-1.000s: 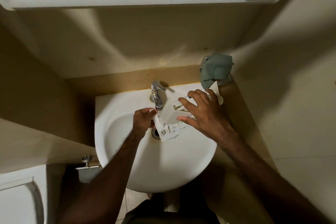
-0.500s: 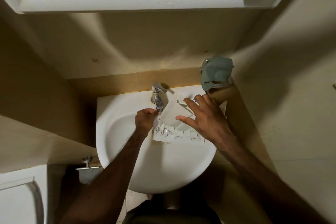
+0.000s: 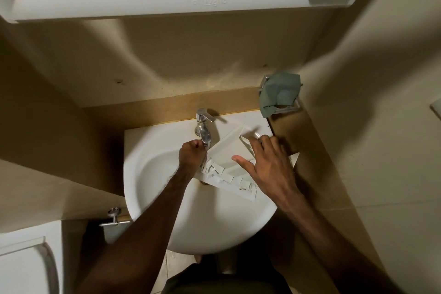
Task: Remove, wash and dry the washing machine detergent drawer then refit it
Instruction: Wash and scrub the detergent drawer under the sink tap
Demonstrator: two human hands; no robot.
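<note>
The white detergent drawer point(image 3: 226, 150) hangs tilted over the white basin point(image 3: 152, 198), its notched long edge facing me. Its left end sits just below the spout of the chrome tap point(image 3: 202, 126). My left hand point(image 3: 192, 157) is curled tight against that left end, right under the spout; what its fingers grip is hidden. My right hand point(image 3: 269, 167) lies over the drawer's right part, fingers reaching over the far edge and thumb stretched along the near side, holding it. I cannot make out running water.
A green cloth point(image 3: 279, 93) hangs on a metal holder at the back right corner. A white cabinet point(image 3: 155, 0) juts out overhead. Walls close in on both sides. A chrome valve point(image 3: 114, 217) and a white fixture point(image 3: 23, 265) sit lower left.
The drawer has swung round, its long notched edge now stretching toward the right and near side. My right hand moved right and down with it. My left hand stayed under the spout.
</note>
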